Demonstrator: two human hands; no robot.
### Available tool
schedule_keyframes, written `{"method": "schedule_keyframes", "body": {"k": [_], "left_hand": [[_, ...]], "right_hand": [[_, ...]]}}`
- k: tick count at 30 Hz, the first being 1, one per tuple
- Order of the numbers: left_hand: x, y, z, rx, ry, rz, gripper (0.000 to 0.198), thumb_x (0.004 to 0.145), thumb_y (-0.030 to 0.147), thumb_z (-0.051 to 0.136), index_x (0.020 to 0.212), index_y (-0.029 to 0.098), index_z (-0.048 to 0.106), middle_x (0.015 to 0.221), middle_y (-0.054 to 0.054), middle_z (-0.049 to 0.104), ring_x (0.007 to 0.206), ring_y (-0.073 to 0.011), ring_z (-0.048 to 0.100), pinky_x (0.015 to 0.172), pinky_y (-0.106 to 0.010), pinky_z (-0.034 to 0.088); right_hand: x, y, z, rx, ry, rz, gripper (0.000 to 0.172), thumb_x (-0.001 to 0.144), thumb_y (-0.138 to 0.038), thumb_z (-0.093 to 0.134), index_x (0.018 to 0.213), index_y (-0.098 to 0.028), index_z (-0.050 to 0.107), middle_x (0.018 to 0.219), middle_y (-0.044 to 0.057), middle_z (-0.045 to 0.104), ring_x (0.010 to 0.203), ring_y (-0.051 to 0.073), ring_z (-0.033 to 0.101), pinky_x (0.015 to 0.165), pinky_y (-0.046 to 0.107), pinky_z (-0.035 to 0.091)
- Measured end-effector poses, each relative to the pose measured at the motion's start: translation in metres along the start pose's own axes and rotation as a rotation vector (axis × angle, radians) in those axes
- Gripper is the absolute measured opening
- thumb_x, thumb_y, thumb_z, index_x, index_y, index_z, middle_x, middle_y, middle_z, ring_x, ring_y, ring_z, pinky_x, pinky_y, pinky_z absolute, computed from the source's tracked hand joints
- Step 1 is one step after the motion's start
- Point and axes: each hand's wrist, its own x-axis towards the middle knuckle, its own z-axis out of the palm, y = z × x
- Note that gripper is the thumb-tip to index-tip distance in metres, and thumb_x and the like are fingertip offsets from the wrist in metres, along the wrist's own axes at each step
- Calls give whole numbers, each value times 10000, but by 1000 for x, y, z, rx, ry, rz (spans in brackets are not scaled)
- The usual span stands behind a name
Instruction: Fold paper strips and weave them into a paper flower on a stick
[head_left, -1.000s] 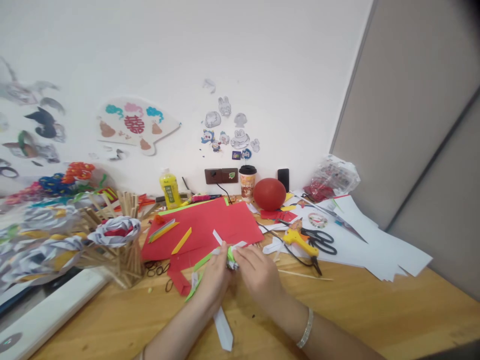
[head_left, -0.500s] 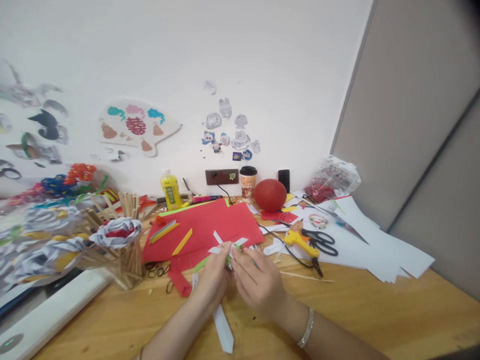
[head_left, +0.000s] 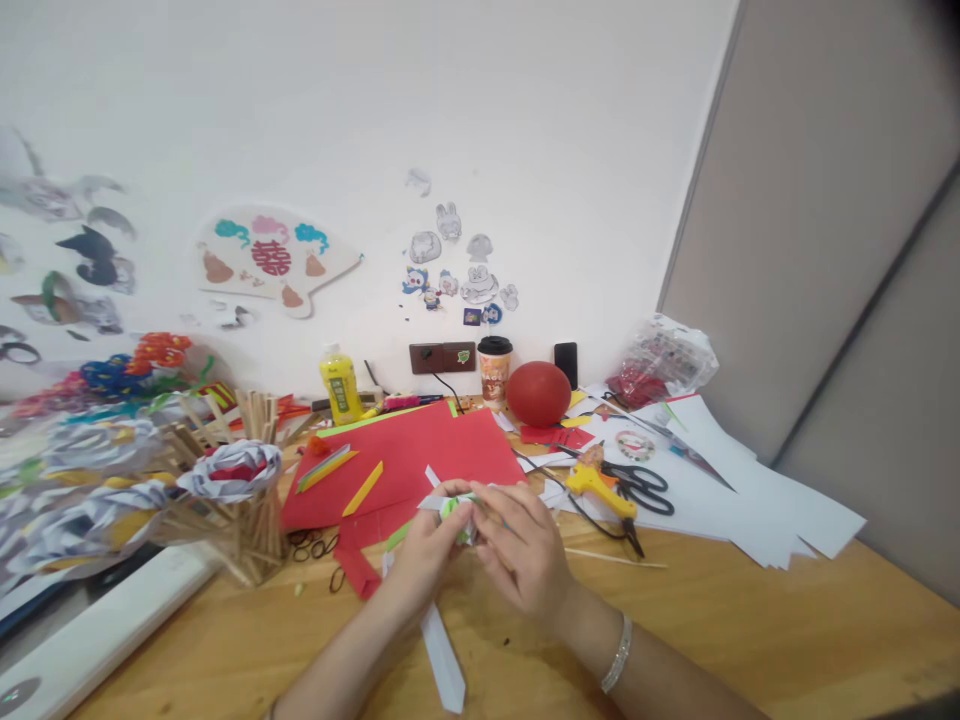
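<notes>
Both hands meet over the front middle of the table, around a small paper flower [head_left: 454, 509] with a light green centre and white folded strips. My left hand [head_left: 429, 548] is closed on its left side, thumb against the green part. My right hand [head_left: 529, 545] has its fingers bent over the right side and hides much of it. A long white paper strip [head_left: 444, 665] lies below the hands, its upper end covered by the left wrist. Just behind the hands is a red paper sheet [head_left: 420, 440] with a yellow strip [head_left: 364, 488] on it.
To the right lie a yellow glue gun [head_left: 600, 488], black-handled scissors [head_left: 641, 487] and white paper [head_left: 720, 500]. A red balloon [head_left: 538, 393], a lidded cup [head_left: 494, 372] and a yellow bottle [head_left: 341, 385] stand at the back. Wooden sticks [head_left: 251, 530] and finished paper flowers [head_left: 232, 468] crowd the left.
The flower has turned in my hands, so more of its green centre shows. My right hand's fingers have shifted over its top. The view has moved slightly.
</notes>
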Motion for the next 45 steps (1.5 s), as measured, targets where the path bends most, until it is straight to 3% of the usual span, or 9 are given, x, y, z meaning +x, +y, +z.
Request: {"method": "schedule_keyframes", "body": {"k": [5, 11, 17, 22, 26, 31, 35, 40, 45], "left_hand": [[-2, -3, -4, 335, 5, 167, 350, 741, 342, 555, 1037, 203, 428, 898, -13, 549, 776, -142, 534, 732, -258, 416], [-6, -8, -9, 704, 16, 223, 400, 788, 235, 425, 1180, 208, 348, 1214, -85, 407, 1142, -200, 387, 976, -334, 279], [0, -16, -11, 885, -123, 298, 344, 738, 164, 436, 1079, 184, 472, 1123, -117, 490, 1014, -217, 482, 890, -353, 367], [-7, 2, -4, 890, -199, 229, 296, 770, 259, 464, 1054, 219, 536, 1007, -80, 591, 913, -213, 534, 807, -296, 394], [-3, 12, -8, 927, -142, 198, 286, 805, 336, 421, 1009, 234, 593, 941, -70, 639, 843, -214, 563, 745, -272, 397], [4, 11, -15, 878, -45, 262, 202, 730, 330, 537, 859, 243, 665, 876, -56, 670, 816, -219, 570, 728, -260, 389], [6, 11, -16, 848, 8, 269, 135, 692, 323, 578, 719, 225, 667, 723, -34, 650, 670, -183, 545, 635, -238, 388], [6, 19, -17, 802, -82, 196, 201, 667, 363, 602, 610, 174, 638, 559, -2, 576, 528, -127, 459, 509, -203, 332], [8, 17, -20, 590, -210, 27, 224, 628, 366, 640, 646, 148, 592, 557, 23, 545, 498, -91, 435, 485, -187, 320]], "right_hand": [[0, 2, 0, 120, 95, 166, 238, 817, -188, 425, 1010, -183, 566, 1059, 84, 575, 953, 201, 496, 830, 383, 393], [7, 2, 4, 215, 13, 242, 219, 824, -238, 470, 1014, -189, 566, 934, 62, 611, 851, 186, 509, 750, 341, 415], [5, 9, 13, 249, -86, 329, 56, 766, -195, 568, 815, -189, 596, 790, 28, 617, 763, 170, 498, 671, 297, 409], [3, 18, 14, 262, -129, 389, 70, 758, -139, 565, 808, -182, 587, 791, 21, 617, 780, 166, 509, 695, 289, 397], [3, 25, 15, 367, -148, 482, 77, 747, -137, 570, 810, -179, 585, 788, 14, 612, 777, 152, 535, 701, 273, 409], [1, 31, 20, 471, -181, 590, 56, 735, -179, 582, 789, -178, 570, 781, 5, 599, 771, 150, 541, 699, 270, 414], [0, 34, 22, 584, -175, 649, 78, 732, -230, 590, 763, -175, 543, 743, -14, 560, 730, 135, 529, 672, 251, 418], [2, 32, 16, 851, -220, 692, 183, 717, -323, 609, 731, -167, 514, 715, -20, 530, 679, 115, 516, 636, 231, 423], [2, 36, 15, 1072, -379, 835, 289, 638, -365, 677, 785, -151, 550, 692, -16, 552, 635, 106, 527, 591, 223, 414]]}}
